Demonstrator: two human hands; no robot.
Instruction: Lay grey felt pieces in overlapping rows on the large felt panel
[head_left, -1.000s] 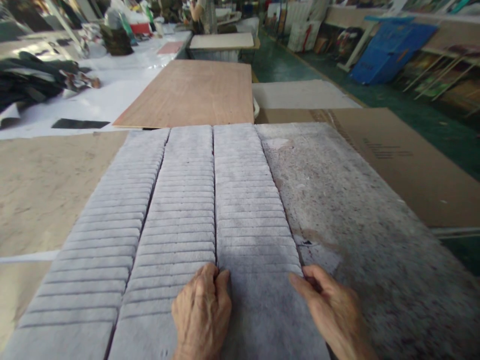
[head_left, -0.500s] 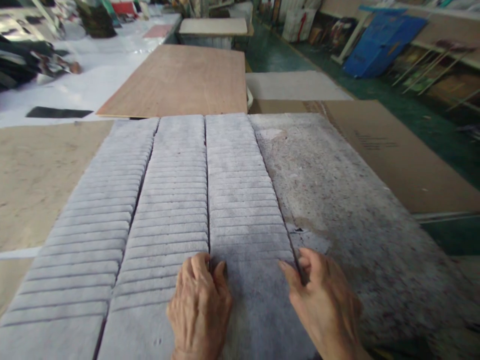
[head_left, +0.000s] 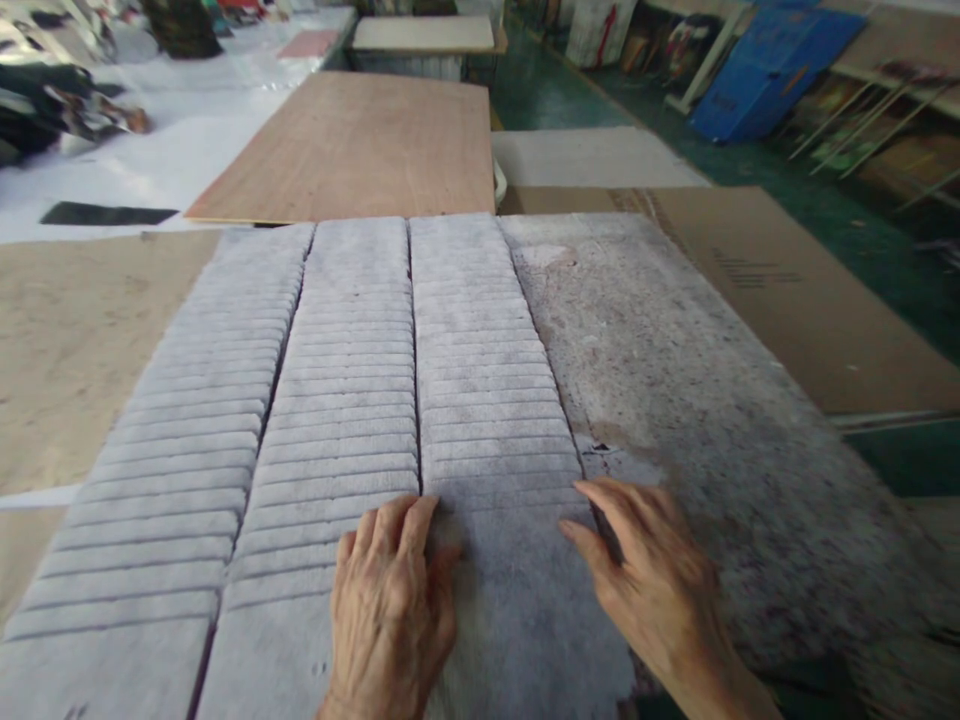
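Three long rows of overlapping grey felt-like pieces run away from me, each piece showing a narrow strip of its edge. At the near end of the right row lies a larger, fully exposed grey piece (head_left: 525, 600). My left hand (head_left: 394, 600) rests on its left edge, fingers stretched forward over the gap to the middle row (head_left: 337, 400), the thumb slightly blurred. On the opposite edge, my right hand (head_left: 649, 565) has its index finger and thumb apart, the fingertips touching the piece. The left row (head_left: 165, 440) lies beyond the reach of both hands.
A speckled grey board (head_left: 675, 400) lies under the rows and extends right. Beyond it are brown cardboard (head_left: 810, 300) and a plywood sheet (head_left: 375, 150). A white-covered table (head_left: 202, 110) stands at the back left, a blue panel (head_left: 772, 75) at the back right.
My left hand's fingers have straightened forward, and my right hand's index finger has lifted out from the edge and spread from the thumb. The view has tilted slightly down.
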